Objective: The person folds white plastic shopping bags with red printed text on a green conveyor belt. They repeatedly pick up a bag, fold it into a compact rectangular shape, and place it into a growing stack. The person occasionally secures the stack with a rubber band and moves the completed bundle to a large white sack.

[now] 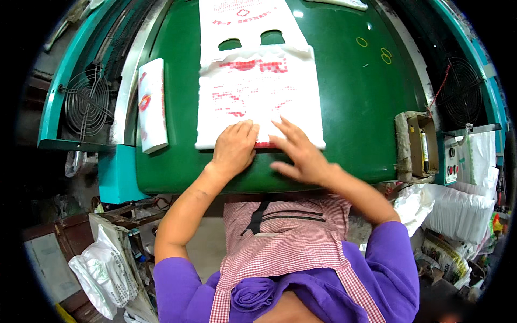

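A stack of white plastic bags with red print lies on the green work surface, its near edge towards me. My left hand is on that near edge, with bent fingers held together gripping it. Just to its right, my right hand is spread, its fingertips over the stack's near edge and its thumb apart; it holds nothing. Beyond the stack lies another white bag with red print and two handle holes, partly overlapped by the stack.
A folded white bundle with red print lies at the left. Several yellow rubber bands lie at the far right. A small box holding a marker sits at the right edge, by a control panel. Round fan guards flank the surface.
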{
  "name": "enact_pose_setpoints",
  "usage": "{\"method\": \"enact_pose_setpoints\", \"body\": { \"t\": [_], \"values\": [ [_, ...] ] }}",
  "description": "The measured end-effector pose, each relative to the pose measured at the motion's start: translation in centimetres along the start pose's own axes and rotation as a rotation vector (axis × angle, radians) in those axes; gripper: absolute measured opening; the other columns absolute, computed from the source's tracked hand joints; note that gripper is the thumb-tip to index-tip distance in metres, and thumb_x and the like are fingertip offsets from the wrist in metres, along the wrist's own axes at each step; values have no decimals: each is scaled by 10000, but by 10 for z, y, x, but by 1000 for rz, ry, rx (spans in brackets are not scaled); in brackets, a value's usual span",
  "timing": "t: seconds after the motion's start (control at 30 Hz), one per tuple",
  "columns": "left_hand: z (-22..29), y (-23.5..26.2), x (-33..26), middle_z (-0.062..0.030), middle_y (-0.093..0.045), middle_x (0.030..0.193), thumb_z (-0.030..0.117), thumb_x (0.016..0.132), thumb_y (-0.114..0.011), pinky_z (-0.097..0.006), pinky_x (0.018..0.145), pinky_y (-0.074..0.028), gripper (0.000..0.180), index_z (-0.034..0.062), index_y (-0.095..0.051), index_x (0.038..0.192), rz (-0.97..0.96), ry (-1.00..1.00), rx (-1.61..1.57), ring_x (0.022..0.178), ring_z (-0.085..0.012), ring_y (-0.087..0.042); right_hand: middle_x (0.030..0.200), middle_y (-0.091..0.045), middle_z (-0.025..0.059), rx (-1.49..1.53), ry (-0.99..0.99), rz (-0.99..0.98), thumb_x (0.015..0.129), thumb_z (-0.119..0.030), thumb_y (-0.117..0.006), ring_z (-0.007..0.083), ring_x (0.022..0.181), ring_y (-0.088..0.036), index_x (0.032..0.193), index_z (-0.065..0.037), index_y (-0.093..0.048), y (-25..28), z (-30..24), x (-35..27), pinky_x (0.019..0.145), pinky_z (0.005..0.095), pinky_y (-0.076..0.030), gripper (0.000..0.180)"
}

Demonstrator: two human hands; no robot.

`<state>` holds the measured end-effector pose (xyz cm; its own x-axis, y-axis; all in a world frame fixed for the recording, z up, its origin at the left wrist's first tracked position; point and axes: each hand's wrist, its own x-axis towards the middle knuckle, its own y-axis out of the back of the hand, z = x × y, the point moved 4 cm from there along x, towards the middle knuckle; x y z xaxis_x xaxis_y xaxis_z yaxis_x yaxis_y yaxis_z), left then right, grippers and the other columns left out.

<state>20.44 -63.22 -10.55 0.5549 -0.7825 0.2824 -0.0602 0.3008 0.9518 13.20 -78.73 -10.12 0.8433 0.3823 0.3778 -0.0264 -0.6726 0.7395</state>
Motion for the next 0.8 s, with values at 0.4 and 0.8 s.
{"method": "enact_pose_setpoints", "body": {
  "t": [0.4,0.8],
  "values": [
    [-7,19,-34,-147,-421,1389,125,661,-721,-521,1074,-286,266,101,-694,924,-474,-160,-493,1318,-470,-299,1221,-569,139,1338,-850,168,842,-31,-575,289,1131,-563,1266,-20,-490,13,71,-42,971,413,-456,433],
    [-5,69,42,-120,-586,1143,84,601,-687,-491,950,-392,256,92,-640,853,-189,-310,-72,1101,-347,-522,1472,-363,78,-254,277,-547,796,-25,-506,300,1391,-272,1314,-175,-481,36,66,-10,1114,464,-265,540]
  ]
}}
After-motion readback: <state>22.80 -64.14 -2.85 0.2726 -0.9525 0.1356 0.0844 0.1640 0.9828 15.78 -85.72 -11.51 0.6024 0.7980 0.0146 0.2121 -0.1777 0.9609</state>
